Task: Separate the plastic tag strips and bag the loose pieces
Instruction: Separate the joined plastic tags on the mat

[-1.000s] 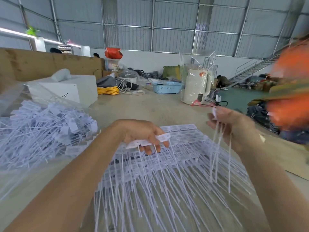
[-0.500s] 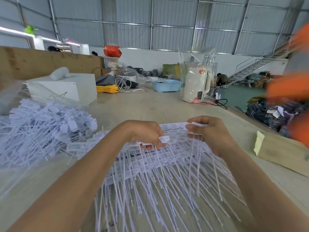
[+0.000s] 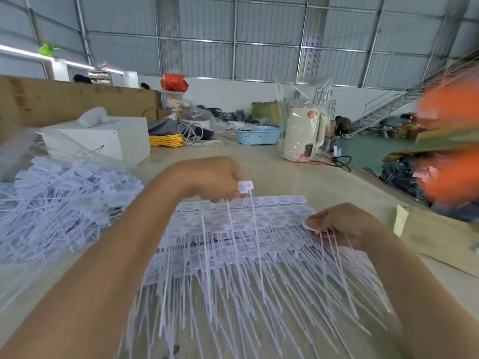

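At nine o'clock, loose tags (image 3: 59,200) fill a clear bag (image 3: 23,151). The left hand (image 3: 215,178) pinches a few tags (image 3: 245,187) lifted above the stacked tag strips (image 3: 233,244) at center. At three o'clock, the right hand (image 3: 342,224) grips several tails.

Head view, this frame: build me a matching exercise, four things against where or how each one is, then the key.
1. left hand
2. right hand
3. clear bag of loose tags
4. blue basket

A. far back on the table
B. at the left, beside the stack
C. raised, pinching a few tags
D. low at the stack's right edge, gripping tags

Pairs: 1-C, 2-D, 3-B, 4-A
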